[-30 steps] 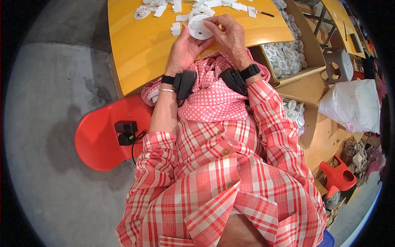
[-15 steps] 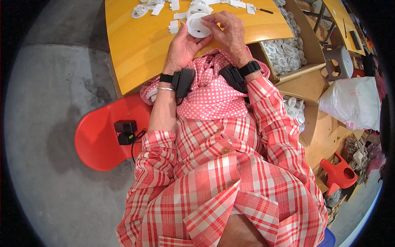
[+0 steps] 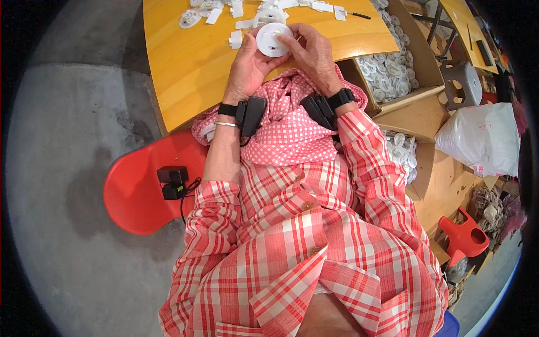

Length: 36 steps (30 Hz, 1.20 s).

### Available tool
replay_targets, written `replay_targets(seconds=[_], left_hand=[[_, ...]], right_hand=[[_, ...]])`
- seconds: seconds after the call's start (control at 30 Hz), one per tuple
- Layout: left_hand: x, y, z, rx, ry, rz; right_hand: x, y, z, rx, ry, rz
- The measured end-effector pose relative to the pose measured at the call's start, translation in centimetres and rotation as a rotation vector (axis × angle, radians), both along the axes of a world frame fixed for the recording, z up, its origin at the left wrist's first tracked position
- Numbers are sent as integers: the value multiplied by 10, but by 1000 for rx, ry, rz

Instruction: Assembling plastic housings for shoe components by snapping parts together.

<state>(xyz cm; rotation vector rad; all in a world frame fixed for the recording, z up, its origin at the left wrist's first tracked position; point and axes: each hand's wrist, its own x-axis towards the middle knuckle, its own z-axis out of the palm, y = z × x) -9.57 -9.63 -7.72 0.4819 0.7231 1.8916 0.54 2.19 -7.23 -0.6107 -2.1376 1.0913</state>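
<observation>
A round white plastic disc (image 3: 272,46) with a small dark slot is held up over the near edge of the yellow wooden table (image 3: 191,73). My left hand (image 3: 250,67) grips its left rim, thumb along the side and fingers beneath. From the right, my right hand (image 3: 311,53) presses its thumb onto the disc's face, with the other fingers curled around the edge. Just behind the disc, another round white part (image 3: 269,17) lies on the table. Small white rectangular plastic pieces (image 3: 236,39) are scattered around it.
Cardboard boxes full of white plastic parts (image 3: 387,76) stand to the right, beside a white plastic bag (image 3: 480,137) and a grey stool (image 3: 463,84). A dark pen-like stick (image 3: 359,15) lies on the table. Black adapters (image 3: 173,182) rest on a red seat (image 3: 132,191) at left.
The disc has moved slightly nearer to me and to the right. My right thumb has come down flatter onto its face; earlier the fingers pinched at its upper right.
</observation>
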Motion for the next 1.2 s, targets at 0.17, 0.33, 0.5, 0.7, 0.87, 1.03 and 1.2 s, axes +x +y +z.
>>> replay_targets(seconds=[0.17,0.33,0.5,0.7,0.87,1.03,1.2], left_hand=[[9,2,8,-192,392,127],[11,1,14,-301,515,115],[23,6,26,-351,559,144],[29,7,30,-397,607,193],[31,7,29,-369,625,225],[19,2,16,-314,446,191],[18,2,10,-312,407,227]], right_hand=[[2,3,-1,-18,62,5],[1,0,-1,-113,148,13],[0,0,-3,-59,92,-45],[0,0,0,-54,185,-24],[-1,-3,2,-38,169,-26],[3,-1,-6,-301,130,107],[2,2,-10,-148,146,126]])
